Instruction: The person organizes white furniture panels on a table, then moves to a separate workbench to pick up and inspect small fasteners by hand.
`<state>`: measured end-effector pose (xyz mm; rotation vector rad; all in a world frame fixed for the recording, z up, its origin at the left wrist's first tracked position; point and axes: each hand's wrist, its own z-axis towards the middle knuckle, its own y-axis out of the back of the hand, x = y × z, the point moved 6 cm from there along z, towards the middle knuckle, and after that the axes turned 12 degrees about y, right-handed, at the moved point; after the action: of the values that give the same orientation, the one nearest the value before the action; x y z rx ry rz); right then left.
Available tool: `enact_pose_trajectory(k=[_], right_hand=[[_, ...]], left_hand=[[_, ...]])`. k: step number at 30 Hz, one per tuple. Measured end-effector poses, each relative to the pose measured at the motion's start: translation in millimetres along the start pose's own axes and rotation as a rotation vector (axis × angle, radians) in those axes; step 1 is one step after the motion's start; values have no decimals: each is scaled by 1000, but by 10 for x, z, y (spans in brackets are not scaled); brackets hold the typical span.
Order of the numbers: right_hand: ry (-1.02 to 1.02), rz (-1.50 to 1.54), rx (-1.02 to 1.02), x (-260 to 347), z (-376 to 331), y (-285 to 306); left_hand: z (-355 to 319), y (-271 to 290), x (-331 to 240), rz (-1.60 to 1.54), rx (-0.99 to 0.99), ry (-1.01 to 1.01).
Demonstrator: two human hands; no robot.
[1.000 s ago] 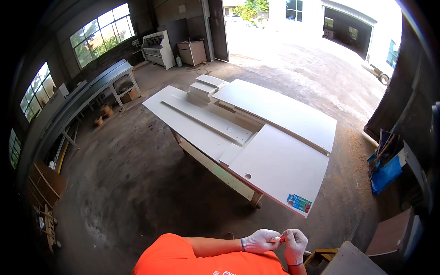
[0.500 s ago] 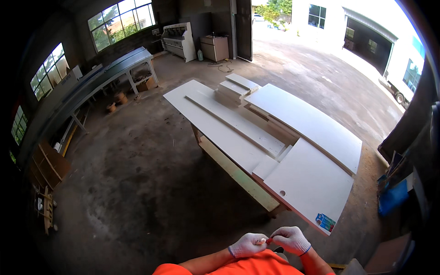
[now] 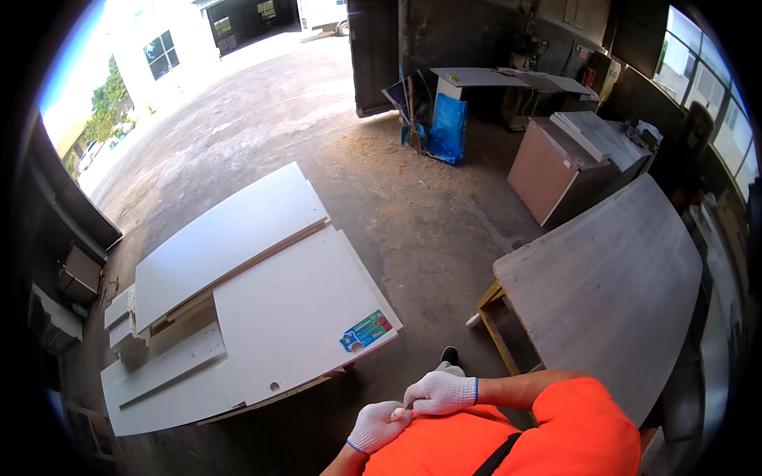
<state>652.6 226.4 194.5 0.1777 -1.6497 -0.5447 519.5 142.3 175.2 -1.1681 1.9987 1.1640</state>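
Observation:
Both my hands wear white knit gloves with blue cuffs and meet close in front of my orange shirt. My left hand (image 3: 378,427) is closed, and a small pale tip (image 3: 398,413) pokes out at its thumb; its kind is too small to make out. Pressed up against it, my right hand (image 3: 443,393) has its fingers curled in, and what they hold is hidden. Nearest to the hands is a stack of white panels (image 3: 294,301) on a low table, ahead and to the left. A blue printed packet (image 3: 366,331) lies on the top panel's near corner, beside a round hole.
At the right stands a grey-topped table (image 3: 607,278) on a yellowish wooden frame. Farther off are a brown cabinet (image 3: 552,170), a blue sheet (image 3: 448,131) and a long bench (image 3: 496,78). Sawdust (image 3: 389,170) covers part of the floor near the open doorway.
My view has swung right, bringing the grey-topped table and cabinet in. My hands have drawn closer together in front of me. The red bit seen between them before is now hidden.

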Motion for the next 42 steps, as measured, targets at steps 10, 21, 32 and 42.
enact_pose_trajectory(k=[10, 21, 32, 42], right_hand=[[-56, -92, -465, -910, -1261, 1989], [-5, -413, -484, -2040, -866, 4085], [-219, -395, -875, -3298, -559, 6383], [-247, -490, -1039, -4532, -968, 8797]], left_hand=[[2158, -646, -2014, 424, 302, -348], [4489, -376, -2962, 515, 202, -598], [7178, 60, -4540, 716, 584, -653], [9706, -415, -6138, 1008, 745, -770]])
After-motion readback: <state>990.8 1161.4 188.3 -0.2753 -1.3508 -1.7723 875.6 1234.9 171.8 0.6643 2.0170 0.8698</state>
